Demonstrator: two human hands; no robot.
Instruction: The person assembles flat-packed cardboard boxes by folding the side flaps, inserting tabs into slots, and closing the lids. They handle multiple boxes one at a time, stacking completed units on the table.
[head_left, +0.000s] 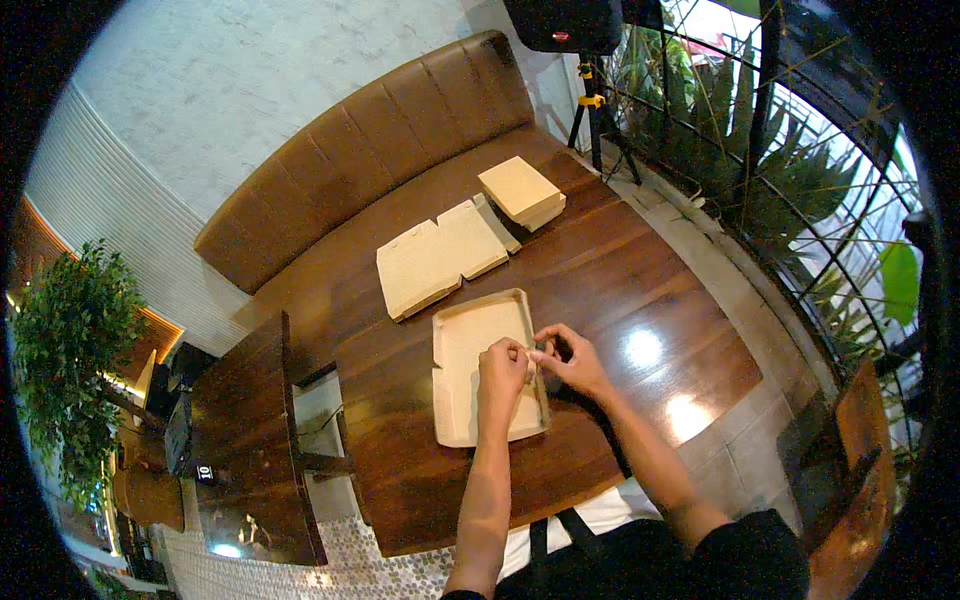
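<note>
A half-folded tan cardboard box (470,345) lies open on the dark wooden table (620,290) in front of me, its side walls partly raised. My left hand (503,372) and my right hand (566,360) meet at the box's right wall, both pinching the cardboard edge there. My fingers hide the fold itself.
Farther back on the table lie a stack of flat unfolded cardboard blanks (435,260) and a stack of closed folded boxes (521,192). A brown leather bench (370,150) runs behind the table. A tripod (598,120) stands at the back right, a leafy plant (70,340) at the left.
</note>
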